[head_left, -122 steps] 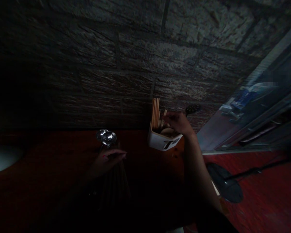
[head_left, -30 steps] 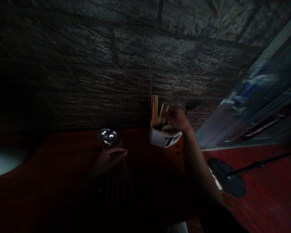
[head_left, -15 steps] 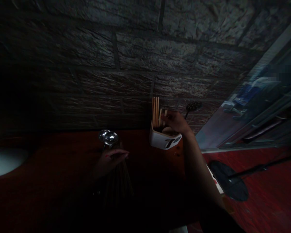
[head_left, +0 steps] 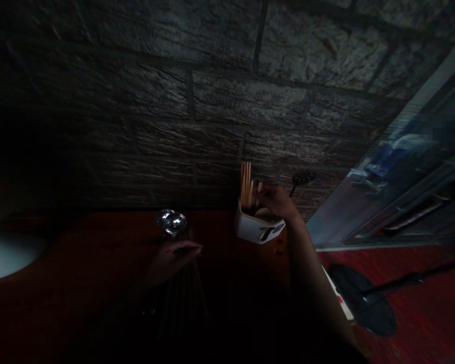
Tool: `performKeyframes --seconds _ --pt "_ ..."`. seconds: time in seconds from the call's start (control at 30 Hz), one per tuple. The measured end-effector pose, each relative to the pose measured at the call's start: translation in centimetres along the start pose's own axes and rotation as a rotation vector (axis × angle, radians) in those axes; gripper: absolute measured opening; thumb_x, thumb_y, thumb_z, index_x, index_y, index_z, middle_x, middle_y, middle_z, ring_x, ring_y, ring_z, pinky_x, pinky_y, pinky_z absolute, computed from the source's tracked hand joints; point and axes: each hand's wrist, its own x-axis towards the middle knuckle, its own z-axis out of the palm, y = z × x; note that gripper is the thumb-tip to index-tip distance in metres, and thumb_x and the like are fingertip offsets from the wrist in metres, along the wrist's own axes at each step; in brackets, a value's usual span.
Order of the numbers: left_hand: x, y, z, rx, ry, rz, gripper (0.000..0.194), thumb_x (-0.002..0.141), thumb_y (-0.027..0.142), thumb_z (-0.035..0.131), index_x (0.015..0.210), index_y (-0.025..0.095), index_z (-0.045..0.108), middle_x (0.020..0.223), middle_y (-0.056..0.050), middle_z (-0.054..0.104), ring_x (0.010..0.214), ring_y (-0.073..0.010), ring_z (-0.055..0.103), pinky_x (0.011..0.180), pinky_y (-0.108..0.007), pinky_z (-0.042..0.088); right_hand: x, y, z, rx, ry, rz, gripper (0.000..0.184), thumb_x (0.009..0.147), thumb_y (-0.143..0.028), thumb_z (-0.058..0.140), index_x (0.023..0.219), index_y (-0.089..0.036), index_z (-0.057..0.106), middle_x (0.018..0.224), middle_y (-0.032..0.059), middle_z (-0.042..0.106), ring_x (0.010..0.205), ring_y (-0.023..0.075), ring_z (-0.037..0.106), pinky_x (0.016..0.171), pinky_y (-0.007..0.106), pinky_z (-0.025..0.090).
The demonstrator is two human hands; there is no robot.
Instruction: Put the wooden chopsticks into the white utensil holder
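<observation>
My right hand (head_left: 276, 199) reaches into a white utensil holder (head_left: 252, 229) by the wall, its fingers pinched on short chopsticks (head_left: 258, 189). Taller wooden chopsticks (head_left: 245, 183) stand at the holder's left side, and a black slotted spoon (head_left: 304, 177) sticks up on the right. Over on the left, my left hand (head_left: 174, 260) lies with fingers stretched across several dim chopsticks (head_left: 195, 288). Two shiny metal spoons or ladles (head_left: 174, 223) show their bowls just beyond it. Shadow hides the underside of this hand.
A rough stone-block wall (head_left: 220, 96) rises behind the dark reddish table (head_left: 109, 232). Something pale and rounded (head_left: 13, 255) sits at the left edge. On the right are a glass door (head_left: 387, 167), a red floor (head_left: 420, 283) and a round black stand base (head_left: 364, 303).
The whole view has tilted up slightly, so everything sits lower in the frame. Both hands keep nearly the same places relative to the holder and the spoons.
</observation>
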Motion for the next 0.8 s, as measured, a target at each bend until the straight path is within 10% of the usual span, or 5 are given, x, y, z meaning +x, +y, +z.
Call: performKeyframes --seconds 0.43,0.8 --pt "0.6 0.0 0.1 -0.032 0.05 0.036 0.025 0.081 0.041 0.062 0.09 0.022 0.075 0.083 -0.004 0.078 0.083 -0.0216 0.072 0.076 -0.03 0.057 0.2 1.2 -0.4 0.185 0.014 0.021 0.035 0.078 -0.044 0.063 0.095 -0.015 0.076 0.073 0.005 0.072 0.062 0.016 0.061 0.056 0.024 0.044" --pt "8.6 10.8 4.0 0.131 0.383 0.303 0.05 0.086 0.044 0.06 0.126 0.014 0.058 0.117 -0.015 0.071 0.1 -0.0227 0.071 0.084 -0.035 0.057 0.0 0.9 -0.7 0.227 0.002 0.034 0.031 0.08 -0.04 0.064 0.097 -0.016 0.076 0.064 0.0022 0.067 0.06 0.0149 0.058 0.054 0.022 0.041"
